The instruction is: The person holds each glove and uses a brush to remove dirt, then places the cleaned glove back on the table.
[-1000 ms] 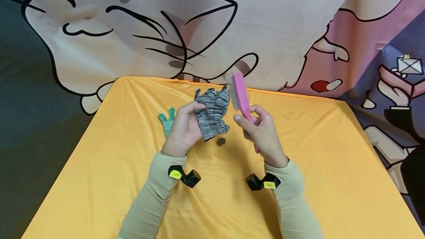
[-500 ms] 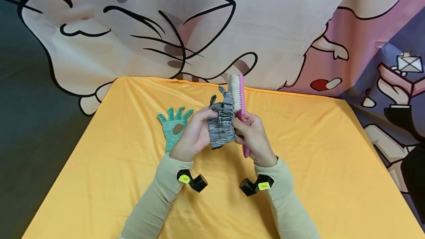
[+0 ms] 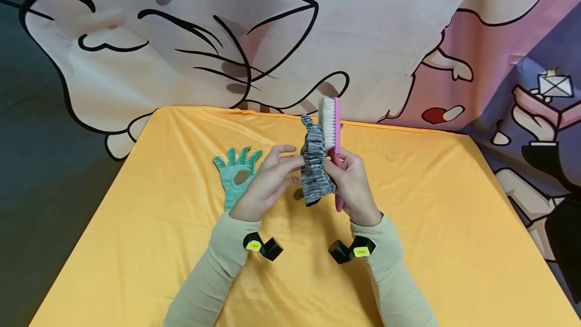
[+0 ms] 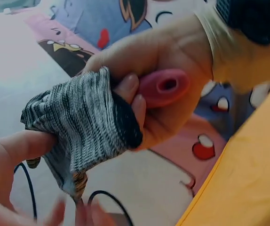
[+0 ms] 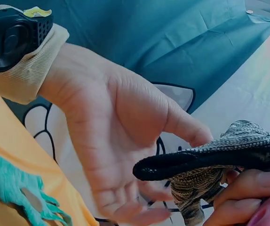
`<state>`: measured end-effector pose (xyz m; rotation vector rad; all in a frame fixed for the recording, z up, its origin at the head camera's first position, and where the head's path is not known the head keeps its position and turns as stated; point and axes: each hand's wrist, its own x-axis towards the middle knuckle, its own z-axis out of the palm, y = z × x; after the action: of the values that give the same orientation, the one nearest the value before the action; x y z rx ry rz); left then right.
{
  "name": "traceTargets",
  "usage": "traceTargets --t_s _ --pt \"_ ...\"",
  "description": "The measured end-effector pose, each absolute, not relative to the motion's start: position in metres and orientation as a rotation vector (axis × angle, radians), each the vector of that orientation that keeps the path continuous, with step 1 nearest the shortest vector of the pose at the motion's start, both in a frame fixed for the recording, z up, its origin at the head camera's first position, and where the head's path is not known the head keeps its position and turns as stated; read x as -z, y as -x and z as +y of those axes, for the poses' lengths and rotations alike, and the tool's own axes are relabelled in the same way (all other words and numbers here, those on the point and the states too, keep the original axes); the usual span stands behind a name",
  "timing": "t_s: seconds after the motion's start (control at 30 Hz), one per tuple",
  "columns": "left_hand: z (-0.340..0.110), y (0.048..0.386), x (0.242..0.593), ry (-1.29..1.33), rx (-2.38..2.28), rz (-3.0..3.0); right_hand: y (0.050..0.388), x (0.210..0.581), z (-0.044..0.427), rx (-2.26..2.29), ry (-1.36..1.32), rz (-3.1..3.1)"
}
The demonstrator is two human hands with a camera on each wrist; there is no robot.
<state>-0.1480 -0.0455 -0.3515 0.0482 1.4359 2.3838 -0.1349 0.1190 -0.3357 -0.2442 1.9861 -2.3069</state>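
A small grey-and-black striped knit glove (image 3: 314, 165) with a black cuff is held above the table. My right hand (image 3: 356, 185) grips a pink brush (image 3: 337, 150) with white bristles by its handle, and its fingertips also pinch the glove near the cuff. The bristles stand upright beside the glove's finger end. My left hand (image 5: 121, 127) has its fingers spread and relaxed. Its thumb touches the glove's side, as the left wrist view also shows on the knit (image 4: 78, 122). A green glove (image 3: 236, 180) lies flat left of my left hand, with a brown oval spot on its palm.
A yellow cloth (image 3: 172, 206) covers the table. A small dark brown piece (image 3: 298, 194) shows low between the hands, partly hidden. Behind the far edge hangs a cartoon-printed sheet (image 3: 376, 24).
The striped glove has moved right, against the brush side, and turned narrower to view. My left hand has loosened and spread its fingers; my right fingertips have taken hold of the glove beside the brush.
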Motion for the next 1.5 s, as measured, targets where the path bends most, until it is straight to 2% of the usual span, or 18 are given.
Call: traceTargets --t_s 0.13,0.43,0.67,0.9,1.27,1.5 --pt "-0.045 0.148 0.349 -0.165 -2.394 1.563 0.136 0.337 0.118 2.272 0.275 2.029" --pt "-0.048 0.146 0.347 -0.132 -2.387 1.897 0.138 0.341 0.117 2.261 0.307 2.032" --pt "-0.049 0.146 0.342 -0.220 -2.398 1.636 0.139 0.343 0.116 2.219 0.222 2.132" --pt "-0.046 0.142 0.341 -0.255 -2.265 1.696 0.139 0.342 0.115 2.091 0.015 2.350" --pt "-0.051 0.144 0.343 -0.217 -2.449 1.604 0.141 0.339 0.118 1.959 -0.022 2.482" --pt "-0.051 0.147 0.344 -0.219 -2.463 1.445 0.132 0.321 0.110 1.942 -0.046 2.522"
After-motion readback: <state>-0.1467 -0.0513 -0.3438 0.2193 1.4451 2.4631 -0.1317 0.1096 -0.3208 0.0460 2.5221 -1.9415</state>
